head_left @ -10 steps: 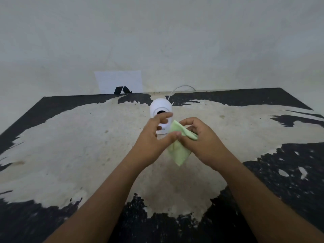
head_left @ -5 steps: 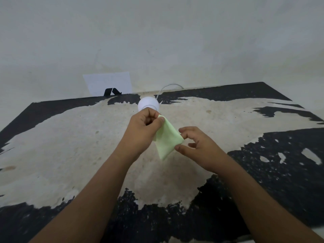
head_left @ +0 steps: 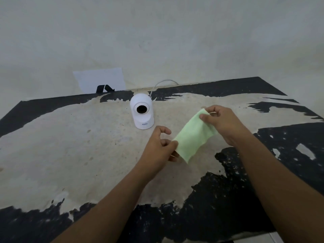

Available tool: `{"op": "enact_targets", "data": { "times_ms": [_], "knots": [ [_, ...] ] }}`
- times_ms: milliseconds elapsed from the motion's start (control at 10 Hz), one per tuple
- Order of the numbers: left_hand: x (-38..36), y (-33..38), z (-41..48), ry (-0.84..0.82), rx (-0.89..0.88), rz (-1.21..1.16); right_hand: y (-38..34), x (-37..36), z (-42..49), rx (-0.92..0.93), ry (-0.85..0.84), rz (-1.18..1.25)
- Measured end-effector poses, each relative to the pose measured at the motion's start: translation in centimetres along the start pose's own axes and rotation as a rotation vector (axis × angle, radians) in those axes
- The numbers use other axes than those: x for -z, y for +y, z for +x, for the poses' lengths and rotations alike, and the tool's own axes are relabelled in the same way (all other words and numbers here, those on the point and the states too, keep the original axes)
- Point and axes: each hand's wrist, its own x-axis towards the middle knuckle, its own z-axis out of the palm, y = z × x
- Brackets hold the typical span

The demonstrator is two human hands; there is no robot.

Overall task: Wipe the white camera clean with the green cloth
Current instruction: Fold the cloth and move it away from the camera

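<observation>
A white dome camera [head_left: 142, 112] with a dark round lens stands upright on the worn table [head_left: 70, 146], its thin white cable [head_left: 162, 84] looping behind it toward the wall. The pale green cloth [head_left: 192, 135] is stretched in the air between both hands, to the right of and nearer than the camera, not touching it. My right hand [head_left: 220, 122] pinches the cloth's upper far corner. My left hand [head_left: 159, 148] pinches its lower near edge, just in front of the camera's base.
The table has a black top with large worn beige patches. A white sheet of paper [head_left: 100, 79] with a black mark leans against the wall behind the table's far edge. The table's near edge runs along the bottom right.
Both hands have drawn back from the camera toward the right, spreading the folded cloth out between them. The camera, earlier hidden behind my left hand, now stands uncovered.
</observation>
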Motion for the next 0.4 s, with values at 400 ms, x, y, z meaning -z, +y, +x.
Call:
{"op": "enact_targets", "data": {
  "times_ms": [400],
  "knots": [
    [-0.5, 0.9, 0.7, -0.252, -0.079, 0.633, -0.1, -6.2, 4.8, 0.218, -0.341, -0.682]
  ]
}}
